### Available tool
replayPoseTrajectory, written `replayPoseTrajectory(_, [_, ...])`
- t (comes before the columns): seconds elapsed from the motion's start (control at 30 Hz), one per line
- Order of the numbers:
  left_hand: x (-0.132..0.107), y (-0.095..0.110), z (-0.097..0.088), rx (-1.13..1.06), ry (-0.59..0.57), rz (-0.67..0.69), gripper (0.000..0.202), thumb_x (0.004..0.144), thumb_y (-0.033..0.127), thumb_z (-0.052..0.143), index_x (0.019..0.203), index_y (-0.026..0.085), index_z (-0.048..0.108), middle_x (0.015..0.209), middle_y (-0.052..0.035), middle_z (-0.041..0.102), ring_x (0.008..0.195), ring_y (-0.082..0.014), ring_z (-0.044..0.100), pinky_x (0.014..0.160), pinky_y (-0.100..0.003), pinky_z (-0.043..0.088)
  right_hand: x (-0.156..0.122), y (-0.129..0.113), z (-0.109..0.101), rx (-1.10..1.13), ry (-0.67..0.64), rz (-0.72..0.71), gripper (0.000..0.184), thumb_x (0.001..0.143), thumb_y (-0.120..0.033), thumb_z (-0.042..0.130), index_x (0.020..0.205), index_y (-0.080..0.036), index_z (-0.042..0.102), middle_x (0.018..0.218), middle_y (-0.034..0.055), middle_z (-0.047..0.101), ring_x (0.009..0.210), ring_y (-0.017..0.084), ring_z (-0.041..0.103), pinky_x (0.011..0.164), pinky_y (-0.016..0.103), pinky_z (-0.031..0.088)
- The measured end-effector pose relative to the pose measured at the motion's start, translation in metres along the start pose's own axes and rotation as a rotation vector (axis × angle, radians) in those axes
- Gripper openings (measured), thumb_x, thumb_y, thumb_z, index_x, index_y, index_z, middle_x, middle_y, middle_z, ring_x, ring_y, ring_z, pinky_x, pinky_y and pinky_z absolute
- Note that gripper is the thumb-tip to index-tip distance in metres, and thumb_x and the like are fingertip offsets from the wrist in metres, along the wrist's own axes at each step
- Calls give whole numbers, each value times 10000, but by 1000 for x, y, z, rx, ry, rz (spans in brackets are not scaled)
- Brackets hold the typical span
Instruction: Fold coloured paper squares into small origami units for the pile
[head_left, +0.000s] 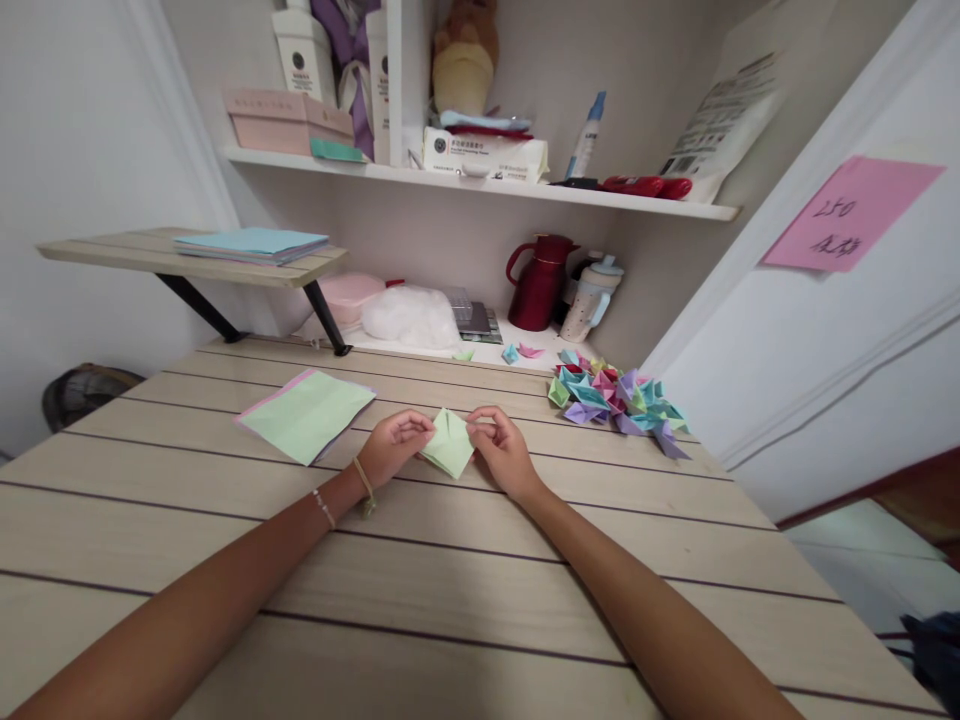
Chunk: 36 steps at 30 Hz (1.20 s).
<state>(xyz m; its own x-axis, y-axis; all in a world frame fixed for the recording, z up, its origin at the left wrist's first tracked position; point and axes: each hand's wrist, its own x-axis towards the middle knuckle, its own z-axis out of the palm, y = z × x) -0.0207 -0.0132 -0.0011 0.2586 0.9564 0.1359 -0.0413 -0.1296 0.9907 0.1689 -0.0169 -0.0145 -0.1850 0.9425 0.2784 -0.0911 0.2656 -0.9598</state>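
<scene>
Between my two hands is a small piece of folded light-green origami paper (450,445), diamond-shaped, with a slit-like fold at its upper corner. My left hand (395,446) pinches its left corner between thumb and fingers. At the opposite corner, my right hand (504,450) grips the paper with thumb and forefinger. To the left lies a stack of square paper (307,415), green on top with pink and purple edges showing. A pile of folded paper boats (615,395) in several colours sits to the right.
A raised wooden shelf (187,255) on black legs holds blue paper (251,243) at the back left. Behind the wooden table (420,600) stand a red jug (541,285) and a pale tumbler (591,300). A white shelf (480,182) spans above.
</scene>
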Motion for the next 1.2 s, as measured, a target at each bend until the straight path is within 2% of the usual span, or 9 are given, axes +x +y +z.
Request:
replayPoseTrajectory(0.13, [-5,3,2,33,-100,-9,379,585,250,741,912,136,589,816,-47,636,709,-122,589,651,-228,465,0,0,-3,-149,51,-82,208,790,-362,501,830,-183,601,640,-1,589,530,109,499,509,220,416])
replayPoseTrajectory(0.27, [-7,3,4,41,-168,8,515,521,189,777,981,145,551,896,-59,636,777,-138,593,705,-248,462,1,-1,-3,-152,15,-75,277,781,-366,523,960,-197,650,874,42,656,736,150,574,654,256,450])
replayPoseTrajectory(0.33, [-6,1,4,64,-140,25,493,555,198,758,996,144,545,897,-61,633,794,-143,590,709,-249,459,1,0,-2,-136,-19,-34,344,745,-380,577,1029,-194,633,873,43,659,715,147,576,646,259,452])
replayPoseTrajectory(0.43, [-4,-4,2,111,-52,73,397,622,236,713,980,148,565,914,-62,630,851,-155,583,746,-257,453,0,1,-1,-182,-72,20,469,685,-388,652,1103,-182,598,735,16,644,554,110,519,526,230,414])
replayPoseTrajectory(0.53, [-1,-7,0,156,34,131,312,642,272,693,914,151,598,922,-58,626,893,-169,571,750,-256,453,-1,-1,-1,-288,-64,-30,403,696,-387,646,1042,-182,639,680,15,628,526,104,485,491,224,384])
replayPoseTrajectory(0.63, [1,-7,-1,192,49,142,241,662,288,676,843,143,610,832,-41,626,788,-149,574,696,-240,451,-1,-3,0,-351,-26,-108,271,722,-389,617,881,-184,696,751,48,651,629,139,541,562,248,423])
replayPoseTrajectory(0.87, [-1,-1,-1,267,-30,67,225,721,358,605,749,135,608,601,13,581,543,-98,518,533,-208,421,-1,-3,0,-143,-93,40,332,717,-453,602,813,-144,675,705,54,673,651,163,608,623,267,470])
replayPoseTrajectory(1.0, [-2,-3,-1,324,-65,77,239,732,375,580,727,138,603,589,6,594,536,-107,538,535,-220,438,0,-2,-1,-140,-117,98,369,748,-477,557,782,-131,680,624,50,663,620,166,611,637,276,473])
replayPoseTrajectory(1.2, [-3,-2,0,382,-38,106,214,756,343,556,798,139,601,621,-2,602,591,-124,565,575,-235,445,1,-2,-3,-65,-123,112,316,753,-425,567,765,-133,688,627,50,662,618,168,617,657,284,470])
